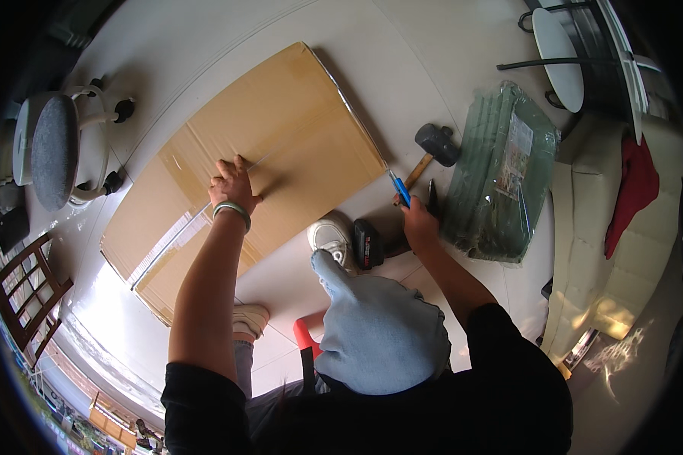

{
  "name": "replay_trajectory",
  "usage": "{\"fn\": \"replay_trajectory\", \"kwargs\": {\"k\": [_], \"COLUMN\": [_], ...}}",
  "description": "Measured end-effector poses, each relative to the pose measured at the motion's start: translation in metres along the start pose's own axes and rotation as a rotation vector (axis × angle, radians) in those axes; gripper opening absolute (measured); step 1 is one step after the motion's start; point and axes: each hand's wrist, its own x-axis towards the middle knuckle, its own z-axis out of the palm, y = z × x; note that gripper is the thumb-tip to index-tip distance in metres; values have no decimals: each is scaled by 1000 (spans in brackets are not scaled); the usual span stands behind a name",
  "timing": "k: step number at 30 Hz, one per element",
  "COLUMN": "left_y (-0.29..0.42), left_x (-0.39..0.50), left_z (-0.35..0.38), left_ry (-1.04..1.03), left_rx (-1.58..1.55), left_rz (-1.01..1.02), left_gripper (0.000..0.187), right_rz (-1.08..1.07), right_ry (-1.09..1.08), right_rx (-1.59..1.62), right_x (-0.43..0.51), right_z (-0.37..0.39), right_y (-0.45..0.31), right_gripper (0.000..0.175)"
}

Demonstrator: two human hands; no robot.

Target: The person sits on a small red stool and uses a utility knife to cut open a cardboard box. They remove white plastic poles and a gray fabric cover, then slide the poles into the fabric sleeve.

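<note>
A large flat cardboard box (296, 125) lies on the tiled floor, its middle seam partly covered by clear tape (168, 248). My left hand (232, 183) rests on top of the box beside the seam, fingers spread, holding nothing. In my right hand (418, 222) is a blue utility knife (400, 187), its tip at the box's near right corner. Just beyond that hand lies a black rubber mallet (437, 145) with a wooden handle, partly hidden by the hand and knife. A black pointed tool (432, 196), partly covered, lies near my right fingers.
A black power-tool battery (368, 244) is beside my shoe (331, 239). Green parts in plastic wrap (498, 176) lie to the right, before a cream sofa (580, 227) with a red cloth (632, 193). A grey-seated wheeled stool (55, 152) stands at the left.
</note>
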Motion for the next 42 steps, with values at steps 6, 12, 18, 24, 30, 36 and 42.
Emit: {"fn": "replay_trajectory", "kwargs": {"k": [6,12,18,24,30,36,42], "left_y": [-4,-4,-3,-1,0,-1,-2], "left_x": [4,3,4,5,4,3,5], "left_z": [3,1,2,1,1,1,1], "left_ry": [14,16,21,4,-8,-7,-42], "left_rx": [16,25,64,67,48,54,9], "left_rz": [4,-10,-16,-35,-48,-28,-14], "left_gripper": [112,111,112,111,110,110,113], "right_rz": [-3,-14,197,-14,83,12,-99], "right_ry": [54,2,175,83,9,54,220], "right_rx": [22,-7,421,542,461,328,491], "right_x": [-7,-6,1,138,178,200,238], "right_z": [12,25,-2,-14,-9,-13,-35], "right_y": [-3,3,-20,-79,-95,-85,-114], "right_gripper": [18,16,18,31,28,26,28]}}
